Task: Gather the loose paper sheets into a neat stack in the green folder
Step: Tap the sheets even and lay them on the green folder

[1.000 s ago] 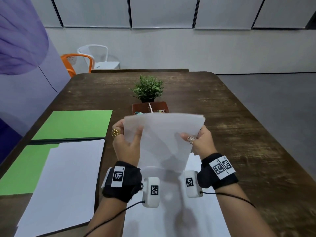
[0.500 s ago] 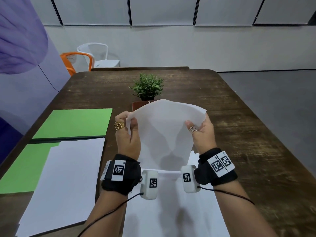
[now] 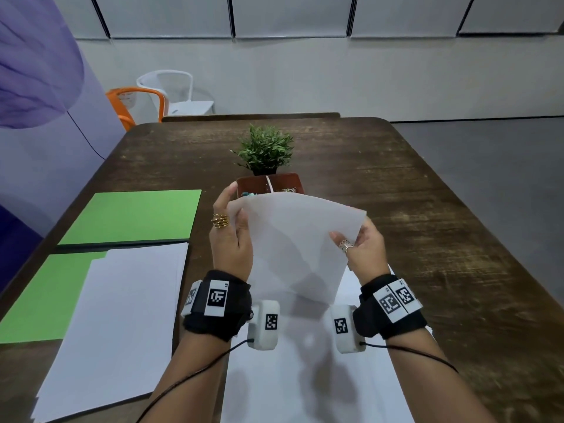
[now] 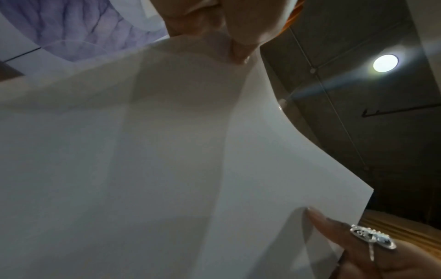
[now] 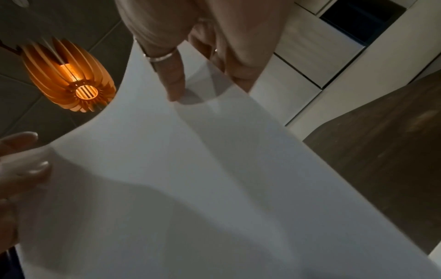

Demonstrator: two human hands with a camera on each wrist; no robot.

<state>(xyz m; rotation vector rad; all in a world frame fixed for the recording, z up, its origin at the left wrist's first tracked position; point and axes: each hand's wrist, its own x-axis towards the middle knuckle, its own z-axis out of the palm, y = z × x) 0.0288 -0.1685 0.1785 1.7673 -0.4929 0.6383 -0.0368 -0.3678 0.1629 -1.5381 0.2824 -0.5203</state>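
Paper sheet (image 3: pixel 297 245) is up in the air over the table (image 3: pixel 427 227), held between both hands and tilted so its top edge leans away from the person. Left hand (image 3: pixel 232 239) has it by the upper left corner, thumb pressed on the near face and fingers curled round behind, gold rings showing. Right hand (image 3: pixel 363 248) pinches the right edge lower down, thumb with a silver ring on the near side, fingers tucked behind the sheet. From the wrist views the paper bows a bit between the two grips, so it's not flat. Off to the left the green folder (image 3: pixel 134 215) lies open on the table, with a paper stack (image 3: pixel 122 315) sitting on its near half, edges slightly fanned and hanging over the folder's near edge. More loose sheets (image 3: pixel 305 377) lie flat on the table right under the forearms. Behind the raised sheet there's a small potted plant (image 3: pixel 265 151) and a brown tray (image 3: pixel 268 184) just in front of it, partly hidden by the paper's top edge.
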